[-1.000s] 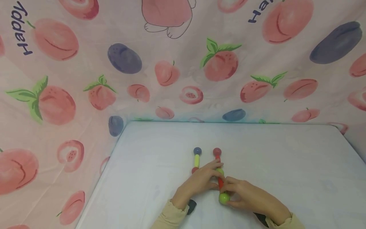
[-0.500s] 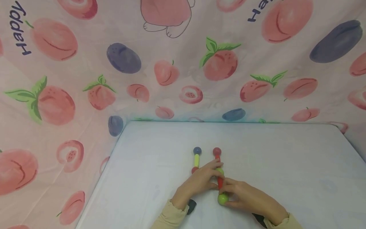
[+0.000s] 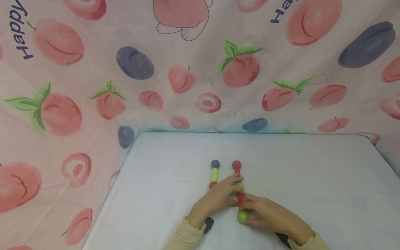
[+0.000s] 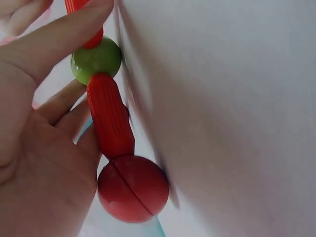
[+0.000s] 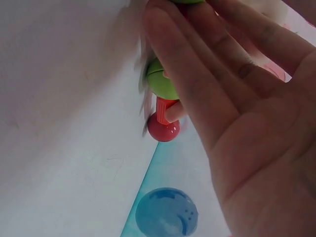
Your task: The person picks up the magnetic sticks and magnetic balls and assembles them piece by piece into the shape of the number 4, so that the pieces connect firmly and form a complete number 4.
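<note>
A chain of toy balls and rods lies on the white table (image 3: 312,180), running toward the person. At its far end is a red ball (image 3: 236,165); a red rod (image 4: 111,116), a middle green ball (image 4: 97,60), a second red rod (image 3: 240,199) and a near green ball (image 3: 243,217) follow. My left hand (image 3: 217,197) holds the chain around the middle green ball, its fingers across it and thumb by the nearer rod. My right hand (image 3: 268,213) grips the near end, fingertips on the second rod and thumb against the near green ball.
Left of the chain lies a yellow-green rod (image 3: 214,174) with a blue ball (image 3: 215,164) at its far end and a red ball (image 3: 213,185) at its near end, partly behind the left hand. A fruit-printed cloth (image 3: 187,52) rises behind the table.
The right hand and the chain's near end have shifted slightly left, so the chain runs a little straighter. The left hand keeps its place.
</note>
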{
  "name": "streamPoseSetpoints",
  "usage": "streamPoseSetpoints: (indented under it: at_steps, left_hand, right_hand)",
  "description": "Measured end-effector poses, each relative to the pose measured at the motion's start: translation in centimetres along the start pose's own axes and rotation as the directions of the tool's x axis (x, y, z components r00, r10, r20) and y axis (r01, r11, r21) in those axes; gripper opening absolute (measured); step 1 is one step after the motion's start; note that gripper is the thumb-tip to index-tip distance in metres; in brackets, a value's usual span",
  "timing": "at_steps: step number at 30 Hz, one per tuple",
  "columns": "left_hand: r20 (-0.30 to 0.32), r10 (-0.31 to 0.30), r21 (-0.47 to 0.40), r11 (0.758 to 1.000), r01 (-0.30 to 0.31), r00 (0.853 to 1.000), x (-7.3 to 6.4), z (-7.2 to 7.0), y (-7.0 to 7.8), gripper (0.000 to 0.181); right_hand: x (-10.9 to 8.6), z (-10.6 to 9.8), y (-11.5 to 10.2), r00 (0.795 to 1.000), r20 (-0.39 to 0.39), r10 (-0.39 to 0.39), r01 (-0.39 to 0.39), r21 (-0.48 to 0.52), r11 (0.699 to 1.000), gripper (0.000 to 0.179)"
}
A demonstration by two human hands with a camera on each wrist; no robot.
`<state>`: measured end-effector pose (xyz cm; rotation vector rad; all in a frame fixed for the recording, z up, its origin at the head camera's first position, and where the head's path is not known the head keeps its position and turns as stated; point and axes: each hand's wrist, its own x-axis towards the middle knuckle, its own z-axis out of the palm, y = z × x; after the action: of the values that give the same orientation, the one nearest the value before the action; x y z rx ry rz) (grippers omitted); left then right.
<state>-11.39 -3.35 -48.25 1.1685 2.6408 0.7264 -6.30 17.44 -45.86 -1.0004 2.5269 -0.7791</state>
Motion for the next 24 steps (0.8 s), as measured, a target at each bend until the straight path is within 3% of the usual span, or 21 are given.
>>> streamPoseSetpoints:
  at_steps: [5, 11, 17, 24]
  left_hand:
    - [0.005, 0.012, 0.040, 0.999, -0.012, 1.000, -0.2, 0.0, 0.0, 0.031]
    - [-0.042, 0.022, 0.075, 0.997, -0.019, 0.999, -0.6, -0.9, 0.6, 0.033]
    - [-0.071, -0.024, 0.092, 0.995, 0.030, 0.997, -1.1, -2.3, 1.6, 0.034]
    - [-0.150, -0.059, 0.136, 0.987, 0.080, 0.987, -2.1, -3.3, 2.3, 0.042]
  right_hand:
    - [0.0, -0.1, 0.0, 1.000, 0.012, 0.019, -0.019, 0.028, 0.999, 0.022]
    - [-0.1, -0.5, -0.2, 0.999, -0.013, 0.038, -0.038, 0.016, 0.999, 0.024]
    - [-0.2, -1.3, -0.6, 0.993, -0.083, 0.086, -0.093, -0.085, 0.992, 0.031]
    - [-0.7, -1.6, -1.0, 0.968, -0.221, 0.117, -0.141, -0.096, 0.985, 0.048]
